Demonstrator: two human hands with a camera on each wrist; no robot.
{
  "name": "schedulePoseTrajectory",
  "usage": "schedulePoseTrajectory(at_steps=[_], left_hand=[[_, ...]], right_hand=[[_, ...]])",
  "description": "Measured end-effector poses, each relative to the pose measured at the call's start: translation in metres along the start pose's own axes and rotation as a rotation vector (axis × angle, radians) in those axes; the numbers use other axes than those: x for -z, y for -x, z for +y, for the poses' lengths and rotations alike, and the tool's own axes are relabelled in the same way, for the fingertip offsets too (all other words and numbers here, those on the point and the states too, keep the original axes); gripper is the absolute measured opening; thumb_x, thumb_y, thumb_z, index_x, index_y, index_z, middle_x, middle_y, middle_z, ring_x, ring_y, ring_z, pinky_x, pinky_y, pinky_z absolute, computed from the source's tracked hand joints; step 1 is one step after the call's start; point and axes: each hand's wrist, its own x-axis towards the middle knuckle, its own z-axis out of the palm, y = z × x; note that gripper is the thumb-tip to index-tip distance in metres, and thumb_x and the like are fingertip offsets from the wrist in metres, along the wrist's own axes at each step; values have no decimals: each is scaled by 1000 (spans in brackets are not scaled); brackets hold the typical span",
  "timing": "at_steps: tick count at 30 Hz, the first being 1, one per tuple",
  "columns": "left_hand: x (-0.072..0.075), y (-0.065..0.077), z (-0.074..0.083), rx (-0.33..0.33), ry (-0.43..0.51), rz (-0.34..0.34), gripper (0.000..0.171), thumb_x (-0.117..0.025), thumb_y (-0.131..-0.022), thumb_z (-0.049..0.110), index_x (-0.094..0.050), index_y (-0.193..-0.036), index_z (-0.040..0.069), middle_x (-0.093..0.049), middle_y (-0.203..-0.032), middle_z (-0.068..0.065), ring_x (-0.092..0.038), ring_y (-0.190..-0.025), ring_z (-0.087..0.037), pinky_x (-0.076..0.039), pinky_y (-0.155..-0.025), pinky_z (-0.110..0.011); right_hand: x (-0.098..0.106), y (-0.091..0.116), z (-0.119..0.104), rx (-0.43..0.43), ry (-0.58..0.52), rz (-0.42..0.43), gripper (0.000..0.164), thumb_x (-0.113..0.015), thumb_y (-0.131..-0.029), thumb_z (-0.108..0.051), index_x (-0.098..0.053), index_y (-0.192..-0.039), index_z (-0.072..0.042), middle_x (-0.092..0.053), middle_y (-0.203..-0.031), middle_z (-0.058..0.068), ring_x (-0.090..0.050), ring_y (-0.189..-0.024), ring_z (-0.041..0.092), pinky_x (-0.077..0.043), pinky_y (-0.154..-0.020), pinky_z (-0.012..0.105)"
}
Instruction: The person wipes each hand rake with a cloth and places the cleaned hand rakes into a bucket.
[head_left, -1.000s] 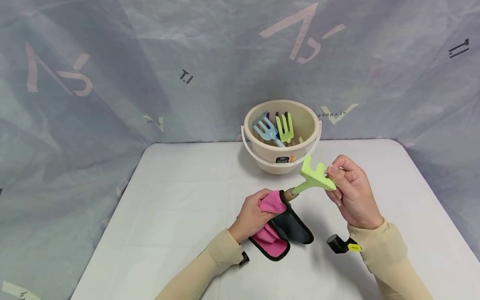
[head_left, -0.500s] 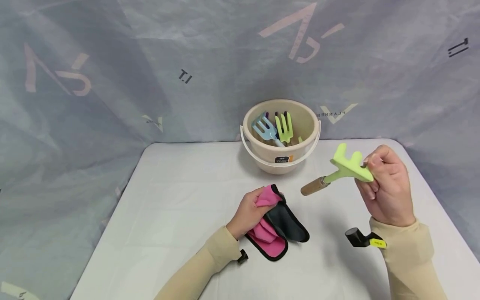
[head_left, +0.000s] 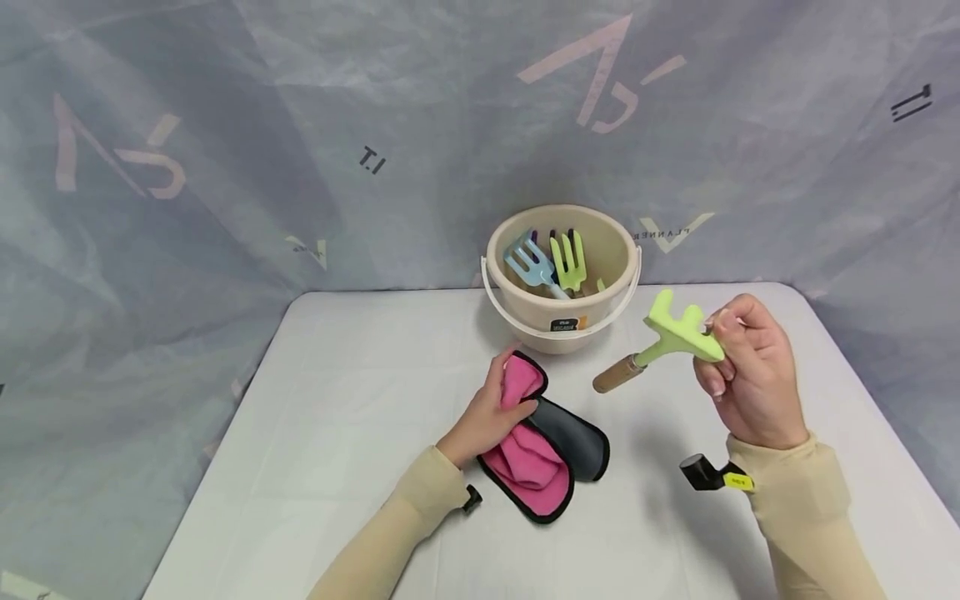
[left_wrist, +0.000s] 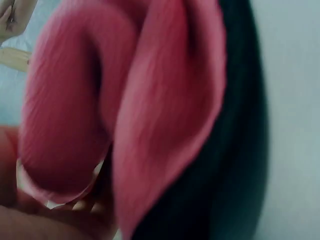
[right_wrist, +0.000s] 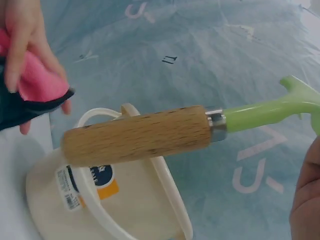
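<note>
My left hand grips a folded cloth, pink on one side and dark on the other, with black edging. In the head view its thumb lies over the cloth; the left wrist view is mostly filled by the pink folds. Raised over the table on the right, my right hand pinches a light green hand rake by one end of its pronged head. The rake's wooden handle points left toward the cloth, free of both hands.
A beige bucket with a white bail handle stands at the back of the table. Inside lean a blue hand fork, a green hand fork and other tools. A grey printed sheet hangs behind the white table.
The rake handle has come out of the cloth as my right hand moved right, then slightly back left. My left hand has shifted its hold, and the cloth is spread flatter.
</note>
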Motion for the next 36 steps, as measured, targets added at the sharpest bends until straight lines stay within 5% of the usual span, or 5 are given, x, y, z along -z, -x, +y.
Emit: schedulePoseTrajectory(at_steps=[16, 20, 25, 30, 36], left_hand=[[15, 4, -9, -168, -311, -390, 121, -88, -69, 34, -7, -158, 33, -3, -165, 7, -4, -147, -8, -26, -120, -48], [12, 4, -10, -173, -367, -387, 114, -86, -73, 31, -11, -158, 28, -11, -165, -1, -11, -147, -12, -28, -120, -46], [13, 3, -10, -192, -387, -392, 111, -84, -75, 32, -11, -158, 26, -12, -165, -4, -12, -147, -13, -29, -120, -45], [15, 5, -10, -183, -389, -392, 111, -84, -75, 30, -11, -159, 26, -13, -165, -4, -14, -146, -14, -29, -119, -45], [14, 7, -9, -179, -387, -385, 106, -82, -78, 26, -13, -158, 25, -15, -164, -5, -16, -146, -15, -30, -119, -45]], right_hand=[[-16, -118, 47, 55, -134, 310, 15, -48, -102, -7, -49, -89, 1, -43, -55, 3, -44, -40, 12, -35, -31, 18], [-3, -121, 67, -200, 90, 385, 12, -48, -103, -13, -49, -97, -3, -50, -66, 1, -52, -53, 10, -47, -45, 15], [11, -116, 70, -532, 798, 194, 26, -47, -104, -20, -46, -122, -2, -59, -64, -3, -50, -46, 8, -45, -41, 20], [18, -109, 59, -516, 1353, 39, 34, -51, -100, -26, -56, -129, -8, -58, -54, 3, -50, -40, 18, -42, -34, 30], [27, -94, 53, -434, 1434, -5, 33, -56, -98, -34, -64, -120, -11, -61, -61, 11, -56, -44, 26, -46, -37, 34]])
